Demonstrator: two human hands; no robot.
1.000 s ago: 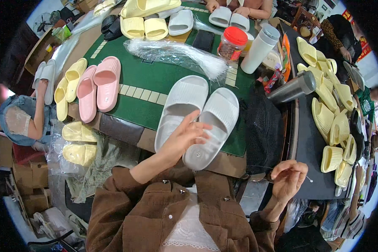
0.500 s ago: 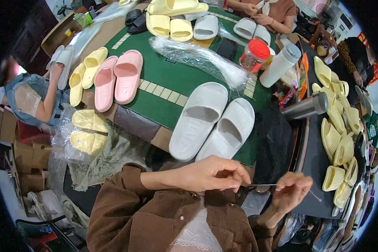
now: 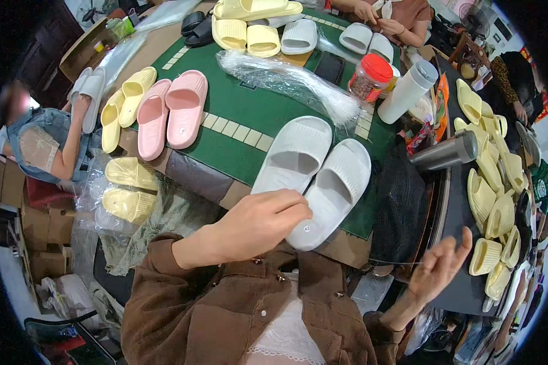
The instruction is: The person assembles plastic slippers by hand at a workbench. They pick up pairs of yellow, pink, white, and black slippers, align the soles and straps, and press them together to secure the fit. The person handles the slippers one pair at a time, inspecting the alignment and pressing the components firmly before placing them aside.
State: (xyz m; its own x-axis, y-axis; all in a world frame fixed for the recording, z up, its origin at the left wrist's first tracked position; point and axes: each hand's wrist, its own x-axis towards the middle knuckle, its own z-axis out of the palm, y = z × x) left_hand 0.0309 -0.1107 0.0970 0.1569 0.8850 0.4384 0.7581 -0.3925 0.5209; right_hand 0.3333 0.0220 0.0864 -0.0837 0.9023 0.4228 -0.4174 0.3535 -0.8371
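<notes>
Looking at a pair of gray slippers (image 3: 329, 204) side by side on the green-topped counter (image 3: 225, 157), at the near edge, heels toward the chest, toes away. Got left hand (image 3: 249, 228) over the left slipper's heel, hiding it, fingertips just beside the right slipper's heel. See left grip bunched, fingers together; can't tell if clamped on anything. Got right hand (image 3: 439, 267) out to the right, well apart from the slippers. See fingers stretched up, with a thin strand (image 3: 396, 263) running leftward from them; can't tell if pinched in the right grip or only touching.

Beyond the slippers: bundle of white strands (image 3: 298, 85) in clear plastic. To the left: pink slippers (image 3: 187, 106), then a yellow pair (image 3: 139, 94). To the right: red-lidded jar (image 3: 371, 73), white bottle (image 3: 408, 91), steel tumbler (image 3: 447, 150), black mesh bag (image 3: 399, 207). Farther right, on a dark surface: heap of yellow slippers (image 3: 484, 194). At far left: co-worker's hand (image 3: 81, 103) at another gray pair (image 3: 92, 100).
</notes>
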